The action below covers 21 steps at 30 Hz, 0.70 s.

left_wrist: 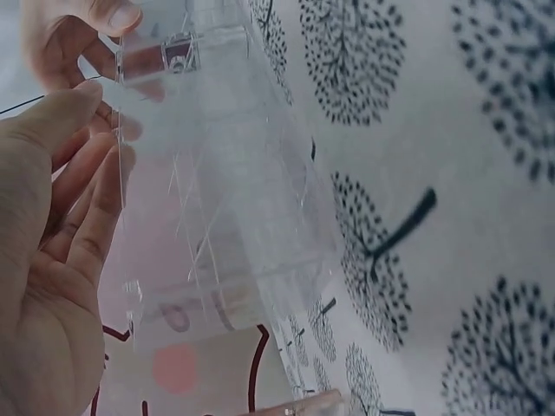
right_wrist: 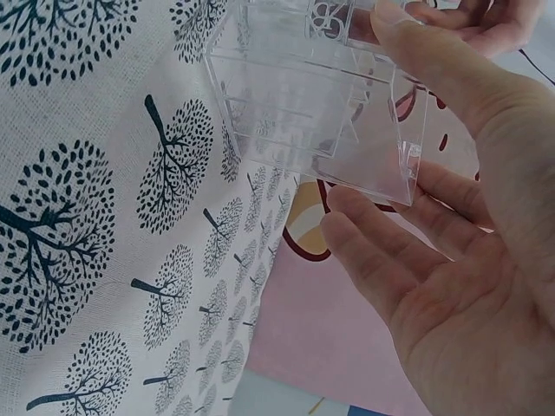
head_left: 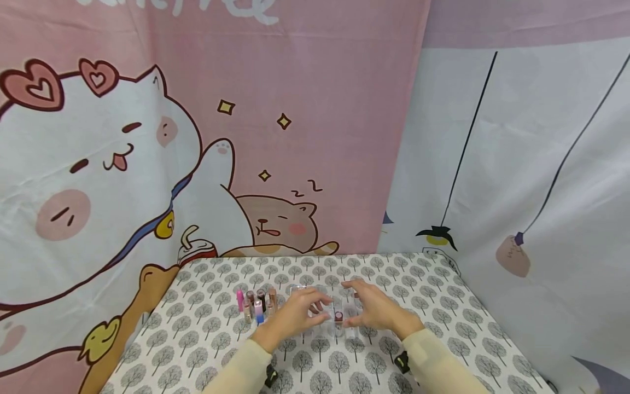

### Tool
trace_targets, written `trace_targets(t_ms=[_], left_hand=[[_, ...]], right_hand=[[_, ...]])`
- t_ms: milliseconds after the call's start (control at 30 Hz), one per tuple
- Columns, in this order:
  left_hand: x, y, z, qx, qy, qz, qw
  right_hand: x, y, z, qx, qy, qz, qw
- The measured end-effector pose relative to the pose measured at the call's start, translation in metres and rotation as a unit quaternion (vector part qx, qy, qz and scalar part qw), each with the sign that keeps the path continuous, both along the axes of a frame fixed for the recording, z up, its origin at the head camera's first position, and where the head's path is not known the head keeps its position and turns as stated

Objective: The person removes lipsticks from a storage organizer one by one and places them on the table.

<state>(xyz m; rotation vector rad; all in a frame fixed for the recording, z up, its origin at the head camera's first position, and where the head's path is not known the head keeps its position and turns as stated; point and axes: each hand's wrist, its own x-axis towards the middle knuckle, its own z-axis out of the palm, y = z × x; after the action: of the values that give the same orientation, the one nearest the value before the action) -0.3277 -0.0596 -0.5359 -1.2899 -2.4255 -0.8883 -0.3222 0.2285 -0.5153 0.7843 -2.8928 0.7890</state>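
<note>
A clear plastic organizer box [head_left: 322, 293] stands on the patterned cloth between both hands. One lipstick with a dark red part [head_left: 338, 316] sits in it; the left wrist view shows its dark end [left_wrist: 178, 54] through the plastic. My left hand [head_left: 301, 312] hovers at the box, fingers loosely bent, fingertips right at the upper edge in the left wrist view. My right hand [head_left: 379, 312] spreads around the right end of the box. Its thumb [right_wrist: 421, 43] overlaps the clear wall, while the other fingers [right_wrist: 373, 251] lie relaxed past the corner.
Left of the box stand several lipsticks and tubes, among them a bright pink tube [head_left: 240, 300] and a blue, white and pink one [head_left: 258, 312]. A cloth with tree prints [head_left: 206, 306] covers the table. Cartoon curtains [head_left: 339, 164] hang behind it.
</note>
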Motion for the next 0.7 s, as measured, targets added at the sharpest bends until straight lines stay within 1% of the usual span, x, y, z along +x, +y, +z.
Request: trace_targets(t_ms=[133, 267, 467, 700], left_hand=[[-0.002, 0.005, -0.001, -0.001, -0.021, -0.006, 0.9998], [-0.003, 0.010, -0.001, -0.007, -0.047, -0.005, 0.9989], [-0.007, 0.016, -0.002, -0.022, -0.070, -0.004, 0.9973], [-0.011, 0.021, -0.002, -0.031, -0.108, -0.007, 0.9936]], right_hand=[[-0.001, 0.000, 0.000, -0.003, -0.002, 0.001, 1.0000], [-0.001, 0.000, -0.001, -0.006, -0.001, 0.005, 1.0000], [0.001, 0.000, 0.001, -0.008, 0.001, 0.007, 0.9999], [0.001, -0.001, 0.001, -0.006, 0.002, 0.006, 1.0000]])
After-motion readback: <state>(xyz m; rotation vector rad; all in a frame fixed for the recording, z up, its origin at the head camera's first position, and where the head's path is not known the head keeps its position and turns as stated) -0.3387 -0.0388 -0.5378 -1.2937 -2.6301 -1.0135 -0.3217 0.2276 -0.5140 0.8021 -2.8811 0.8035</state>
